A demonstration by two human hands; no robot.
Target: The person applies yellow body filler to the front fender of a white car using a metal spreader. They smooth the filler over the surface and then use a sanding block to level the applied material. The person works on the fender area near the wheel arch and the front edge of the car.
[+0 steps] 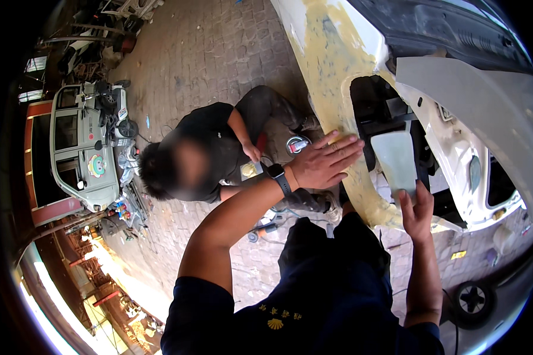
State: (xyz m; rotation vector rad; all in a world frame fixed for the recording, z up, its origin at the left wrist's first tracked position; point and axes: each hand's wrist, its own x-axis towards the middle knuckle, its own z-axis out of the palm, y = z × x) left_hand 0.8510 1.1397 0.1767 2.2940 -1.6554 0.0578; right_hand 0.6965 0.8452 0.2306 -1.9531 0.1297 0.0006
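Observation:
My left hand point(324, 158) rests with outstretched fingers on the putty-coated body panel point(320, 65) of a white car, beside an opening in it. A small patch of brighter yellow shows at its fingertips; I cannot make out what it is. My right hand point(416, 210) grips the lower end of a pale green flat plate point(392, 155), held over the dark opening to the right of my left hand. A smartwatch is on my left wrist.
A co-worker point(207, 124) sits on the paved floor point(201, 41) to my left, holding a small board with putty point(249, 170). A round tin point(296, 144), power tool point(260, 234) and hoses lie nearby. A small vehicle point(86, 151) and clutter line the left; a wheel point(472, 300) is at lower right.

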